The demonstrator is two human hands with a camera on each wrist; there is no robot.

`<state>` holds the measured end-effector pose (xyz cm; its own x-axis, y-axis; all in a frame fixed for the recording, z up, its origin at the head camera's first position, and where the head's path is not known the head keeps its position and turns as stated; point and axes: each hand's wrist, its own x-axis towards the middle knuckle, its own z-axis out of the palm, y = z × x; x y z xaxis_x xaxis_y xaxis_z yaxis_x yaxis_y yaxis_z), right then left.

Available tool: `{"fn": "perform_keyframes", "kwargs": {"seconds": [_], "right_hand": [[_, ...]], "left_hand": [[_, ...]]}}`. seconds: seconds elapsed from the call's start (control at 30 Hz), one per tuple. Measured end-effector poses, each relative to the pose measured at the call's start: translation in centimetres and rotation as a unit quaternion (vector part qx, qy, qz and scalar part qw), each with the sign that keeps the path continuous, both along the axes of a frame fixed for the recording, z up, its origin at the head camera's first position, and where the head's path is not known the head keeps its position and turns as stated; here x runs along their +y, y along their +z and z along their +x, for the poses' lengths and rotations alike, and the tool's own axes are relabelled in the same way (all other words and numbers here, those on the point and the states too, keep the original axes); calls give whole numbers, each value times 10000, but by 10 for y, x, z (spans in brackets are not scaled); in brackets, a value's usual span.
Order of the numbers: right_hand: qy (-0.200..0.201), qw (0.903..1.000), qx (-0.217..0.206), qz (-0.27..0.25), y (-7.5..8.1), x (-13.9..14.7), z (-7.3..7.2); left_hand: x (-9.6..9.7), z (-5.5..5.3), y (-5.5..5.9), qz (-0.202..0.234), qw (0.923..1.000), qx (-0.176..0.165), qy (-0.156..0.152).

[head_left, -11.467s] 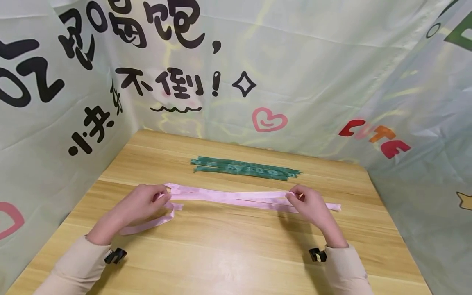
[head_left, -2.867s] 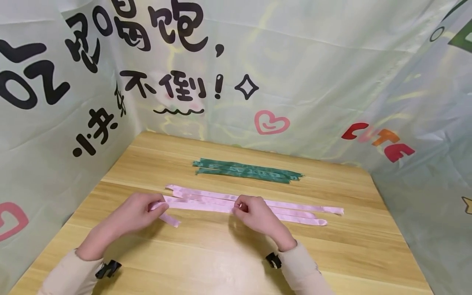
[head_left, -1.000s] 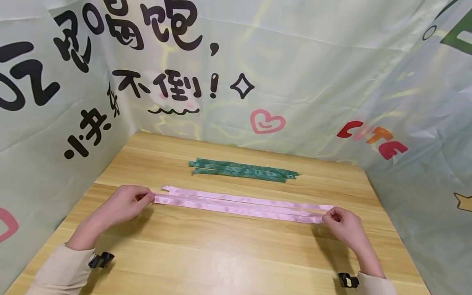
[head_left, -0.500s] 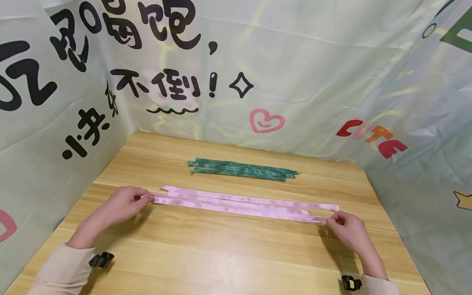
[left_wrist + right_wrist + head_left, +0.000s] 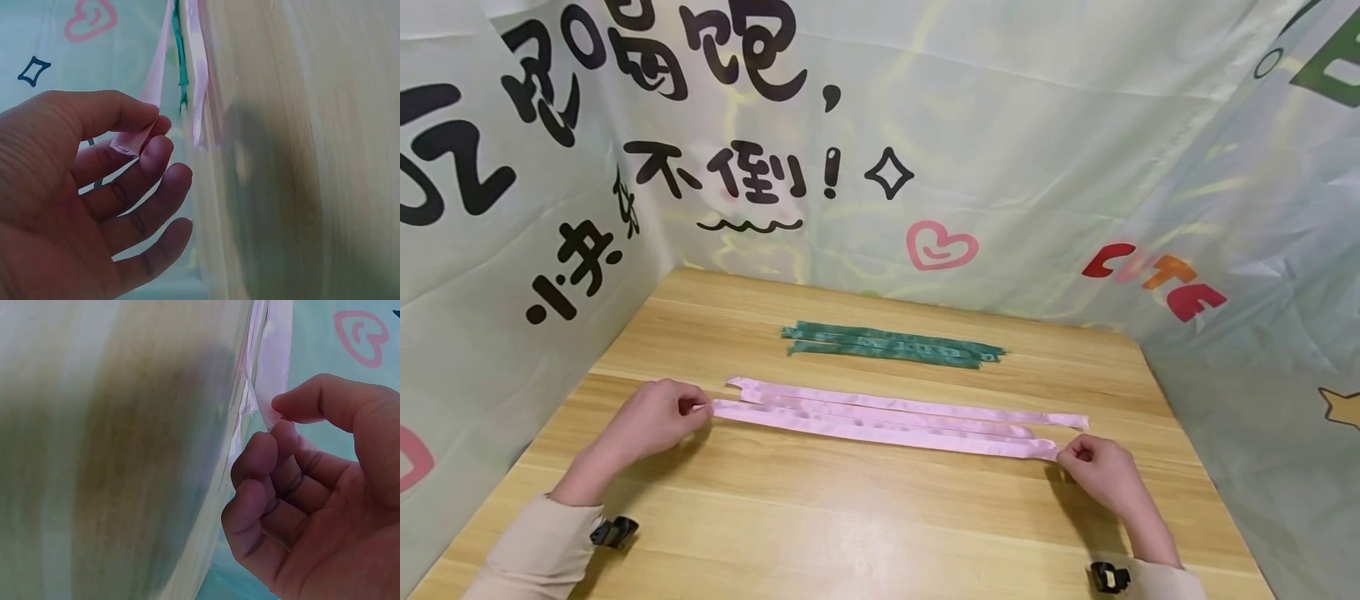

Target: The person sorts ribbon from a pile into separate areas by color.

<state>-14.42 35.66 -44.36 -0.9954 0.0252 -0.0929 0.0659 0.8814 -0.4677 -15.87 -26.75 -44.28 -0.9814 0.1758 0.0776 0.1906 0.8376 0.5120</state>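
Note:
A pink satin ribbon (image 5: 880, 437) is stretched between my hands, nearest to me of the pink strips. My left hand (image 5: 658, 417) pinches its left end between thumb and forefinger; in the left wrist view the cut end of the ribbon (image 5: 128, 142) pokes out past the thumb, the other fingers loosely bent. The right end is pinched by my right hand (image 5: 1105, 471), and the right wrist view shows the ribbon (image 5: 275, 362) running up from thumb and fingertip. Just behind it, more pink ribbon strips (image 5: 910, 406) lie side by side on the table.
Farther back, several dark green ribbon strips (image 5: 880, 342) lie in a bundle on the wooden table (image 5: 850, 525). Printed fabric walls (image 5: 1037, 167) enclose the table at the back and both sides. A small black device (image 5: 615, 532) sits on each wrist.
Earlier my right hand was partway along the ribbon; it has moved right to the end, and the loose tail by my left hand is gone. Lately the held ribbon has shifted slightly towards me.

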Motion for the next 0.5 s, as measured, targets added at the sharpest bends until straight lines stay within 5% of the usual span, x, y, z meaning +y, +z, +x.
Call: {"fn": "perform_keyframes", "kwargs": {"seconds": [0.5], "right_hand": [[86, 9997, 235, 14, -3, -2, 0]], "left_hand": [[5, -1, -2, -157, 9997, 106, -179]]}}
